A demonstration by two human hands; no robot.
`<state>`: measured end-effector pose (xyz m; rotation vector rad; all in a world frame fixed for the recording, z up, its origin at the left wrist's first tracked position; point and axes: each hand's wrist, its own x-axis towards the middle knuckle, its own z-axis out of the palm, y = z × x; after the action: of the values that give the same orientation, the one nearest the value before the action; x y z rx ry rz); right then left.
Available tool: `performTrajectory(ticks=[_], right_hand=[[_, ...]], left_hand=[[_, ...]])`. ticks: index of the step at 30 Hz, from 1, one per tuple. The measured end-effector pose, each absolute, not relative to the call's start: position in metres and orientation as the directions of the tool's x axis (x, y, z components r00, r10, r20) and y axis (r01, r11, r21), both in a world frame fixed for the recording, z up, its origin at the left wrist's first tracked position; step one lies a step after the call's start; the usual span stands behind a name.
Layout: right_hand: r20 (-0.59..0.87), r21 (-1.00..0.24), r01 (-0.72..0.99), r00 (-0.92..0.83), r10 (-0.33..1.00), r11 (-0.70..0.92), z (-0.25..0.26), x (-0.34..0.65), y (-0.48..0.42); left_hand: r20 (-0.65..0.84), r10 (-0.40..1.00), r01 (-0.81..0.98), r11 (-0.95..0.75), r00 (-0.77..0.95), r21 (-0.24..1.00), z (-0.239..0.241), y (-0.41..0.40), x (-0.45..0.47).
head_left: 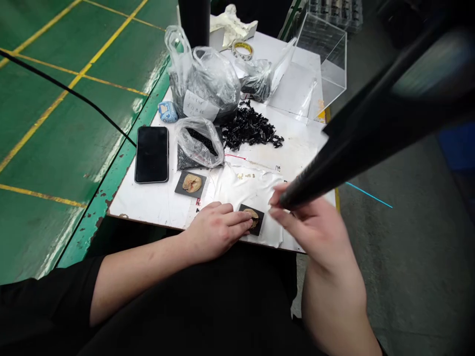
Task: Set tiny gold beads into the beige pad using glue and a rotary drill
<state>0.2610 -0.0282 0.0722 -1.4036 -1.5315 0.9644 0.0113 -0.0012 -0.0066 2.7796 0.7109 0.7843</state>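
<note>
My left grip [217, 228] rests loosely curled, fingertips pressing the near black pad [252, 218] at the counter [148, 205] edge. My right grip [311, 225] hovers blurred just beside it; I cannot tell its closure. A second pad [190, 184] and phone [152, 154] lie beyond.

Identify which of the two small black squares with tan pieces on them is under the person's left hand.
The near black square at the table's front edge: the left hand has fingertips on it. The other square lies untouched, nearer the phone.

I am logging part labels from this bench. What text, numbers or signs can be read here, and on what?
None can be read.
White label on the large plastic bag: handwriting, too blurred.
Tape roll: yellow print, too small.
Small tag on the table: illegible.
</note>
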Motion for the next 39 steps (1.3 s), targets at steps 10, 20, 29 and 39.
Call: performTrajectory(ticks=[10, 20, 29, 39], right_hand=[[-0.083, -0.741, 0.651, -0.333, 0.939, 0.165, 0.048, 0.281, -0.024], [0.268, -0.958, 0.203, 0.393, 0.88, 0.201, 0.138, 0.312, 0.052], [0.231, -0.88, 0.472, 0.33, 0.915, 0.052, 0.115, 0.304, 0.002], [-0.124, -0.314, 0.915, 0.223, 0.967, -0.251, 0.06, 0.325, -0.029]], left_hand=[[0.539, 0.55, 0.337, -0.829, 0.639, 0.446, 0.008, -0.003, 0.01], [0.553, 0.765, 0.774, -0.554, 0.33, 0.305, 0.052, 0.083, -0.016], [0.068, 0.939, 0.941, -0.335, 0.338, -0.054, 0.065, 0.137, -0.016], [0.097, 0.928, 0.933, -0.357, 0.359, -0.039, 0.056, 0.143, -0.006]])
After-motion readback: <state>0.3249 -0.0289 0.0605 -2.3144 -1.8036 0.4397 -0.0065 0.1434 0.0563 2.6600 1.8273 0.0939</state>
